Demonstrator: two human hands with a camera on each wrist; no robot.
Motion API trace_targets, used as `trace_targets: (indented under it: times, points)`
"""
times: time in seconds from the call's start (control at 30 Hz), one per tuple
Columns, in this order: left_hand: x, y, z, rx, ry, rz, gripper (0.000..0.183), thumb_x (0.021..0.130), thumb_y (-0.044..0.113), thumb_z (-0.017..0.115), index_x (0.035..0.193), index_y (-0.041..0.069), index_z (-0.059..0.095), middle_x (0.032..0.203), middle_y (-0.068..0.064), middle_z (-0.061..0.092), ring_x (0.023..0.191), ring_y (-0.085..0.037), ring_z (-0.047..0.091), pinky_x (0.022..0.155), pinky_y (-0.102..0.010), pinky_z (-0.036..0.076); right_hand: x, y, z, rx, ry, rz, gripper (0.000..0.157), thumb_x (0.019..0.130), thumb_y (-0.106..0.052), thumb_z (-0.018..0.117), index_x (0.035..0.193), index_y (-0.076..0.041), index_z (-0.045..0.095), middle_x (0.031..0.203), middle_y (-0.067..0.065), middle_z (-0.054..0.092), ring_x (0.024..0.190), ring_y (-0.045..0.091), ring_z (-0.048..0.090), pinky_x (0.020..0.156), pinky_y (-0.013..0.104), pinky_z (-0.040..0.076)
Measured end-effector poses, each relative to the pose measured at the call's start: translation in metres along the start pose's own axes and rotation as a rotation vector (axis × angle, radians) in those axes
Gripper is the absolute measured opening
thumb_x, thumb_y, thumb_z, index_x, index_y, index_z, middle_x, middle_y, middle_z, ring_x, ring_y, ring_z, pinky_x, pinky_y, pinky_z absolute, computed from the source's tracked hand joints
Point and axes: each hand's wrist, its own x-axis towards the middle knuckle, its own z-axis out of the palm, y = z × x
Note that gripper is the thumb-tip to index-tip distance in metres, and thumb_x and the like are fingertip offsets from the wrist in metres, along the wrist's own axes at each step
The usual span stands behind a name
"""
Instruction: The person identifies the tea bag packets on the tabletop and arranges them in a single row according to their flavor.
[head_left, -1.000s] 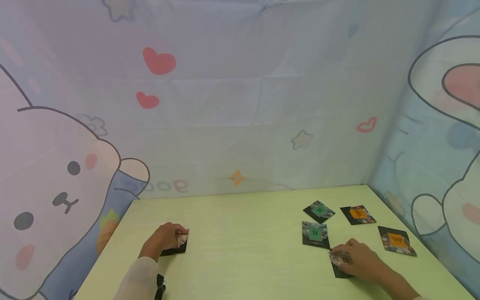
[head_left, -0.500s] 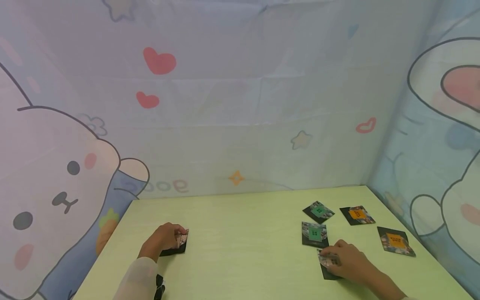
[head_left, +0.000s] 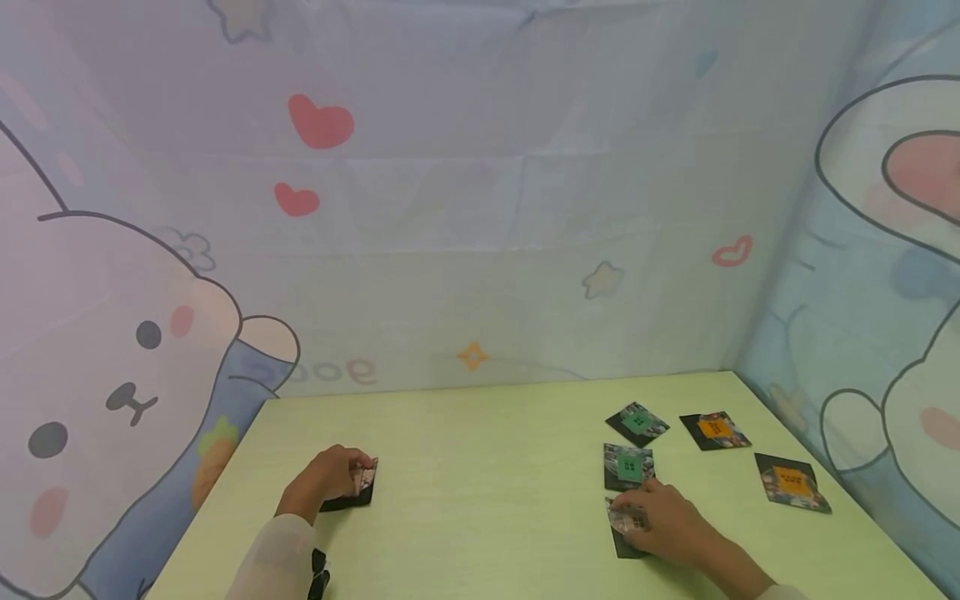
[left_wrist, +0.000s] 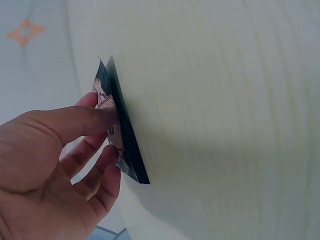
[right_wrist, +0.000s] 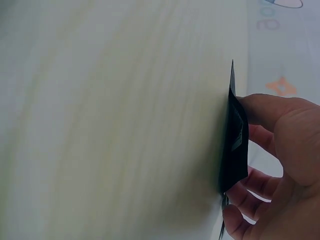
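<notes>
At the left of the table, my left hand [head_left: 330, 477] pinches a small flat black sachet [head_left: 366, 478] with a pale pink printed label. The left wrist view shows the thumb on the sachet's [left_wrist: 131, 150] printed face and the fingers along its edge, close over the tabletop. On the right, my right hand [head_left: 667, 518] grips another black sachet [head_left: 624, 546] with a greyish picture on it, part of which the fingers cover. In the right wrist view this sachet [right_wrist: 235, 155] stands tilted between thumb and fingers. It sits just in front of a green-labelled sachet [head_left: 617, 467].
Behind lies a second green-labelled sachet [head_left: 637, 422]. Two orange-labelled sachets [head_left: 716, 430] [head_left: 791, 482] lie at the right of the pale yellow-green table [head_left: 480, 500]. A printed cloth [head_left: 465, 208] with cartoon figures hangs behind and on both sides.
My right hand has moved left with its sachet, from the right of the nearer green-labelled sachet to just in front of it. The left hand has stayed in place.
</notes>
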Motion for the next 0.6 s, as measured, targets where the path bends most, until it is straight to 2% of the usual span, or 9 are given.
trace_targets:
  times: [0.13, 0.27, 0.4, 0.5, 0.6]
  points:
    - [-0.001, -0.001, 0.000, -0.015, -0.008, -0.010, 0.046, 0.079, -0.011, 0.071, 0.115, 0.016, 0.074, 0.121, -0.017, 0.066, 0.095, -0.025, 0.055, 0.077, -0.036, 0.046, 0.004, -0.008, 0.004, -0.013, -0.004, -0.024, 0.029, 0.082, -0.027, 0.082, 0.110, -0.030, 0.074, 0.105, 0.003, 0.061, 0.088, 0.018, 0.051, 0.073, 0.043, 0.047]
    - [-0.001, -0.001, -0.001, -0.013, -0.011, -0.004, 0.046, 0.079, -0.011, 0.071, 0.117, 0.015, 0.074, 0.122, -0.017, 0.066, 0.097, -0.025, 0.057, 0.080, -0.037, 0.048, 0.008, -0.016, 0.008, -0.003, 0.004, -0.085, 0.028, 0.084, -0.028, 0.080, 0.111, -0.029, 0.074, 0.104, 0.002, 0.062, 0.089, 0.017, 0.053, 0.070, 0.045, 0.048]
    - [0.001, -0.002, -0.002, -0.011, -0.015, -0.002, 0.046, 0.080, -0.009, 0.073, 0.119, 0.015, 0.074, 0.127, -0.020, 0.064, 0.102, -0.027, 0.058, 0.083, -0.039, 0.049, 0.014, -0.023, 0.013, 0.005, 0.034, -0.139, 0.026, 0.086, -0.028, 0.078, 0.112, -0.029, 0.075, 0.099, -0.003, 0.061, 0.085, 0.011, 0.051, 0.068, 0.035, 0.045]
    - [0.002, -0.004, -0.001, -0.014, -0.021, -0.004, 0.047, 0.080, -0.008, 0.074, 0.121, 0.016, 0.074, 0.133, -0.024, 0.061, 0.112, -0.031, 0.060, 0.086, -0.042, 0.050, 0.019, -0.029, 0.018, -0.005, 0.061, -0.170, 0.026, 0.086, -0.027, 0.077, 0.112, -0.028, 0.076, 0.095, -0.007, 0.060, 0.080, 0.006, 0.046, 0.065, 0.027, 0.040]
    - [0.001, -0.003, -0.001, -0.013, -0.024, 0.006, 0.047, 0.080, -0.008, 0.074, 0.122, 0.015, 0.074, 0.135, -0.025, 0.059, 0.120, -0.036, 0.059, 0.089, -0.045, 0.051, 0.024, -0.035, 0.021, -0.012, 0.079, -0.204, 0.025, 0.086, -0.025, 0.075, 0.112, -0.026, 0.076, 0.092, -0.008, 0.060, 0.076, 0.005, 0.043, 0.064, 0.025, 0.037]
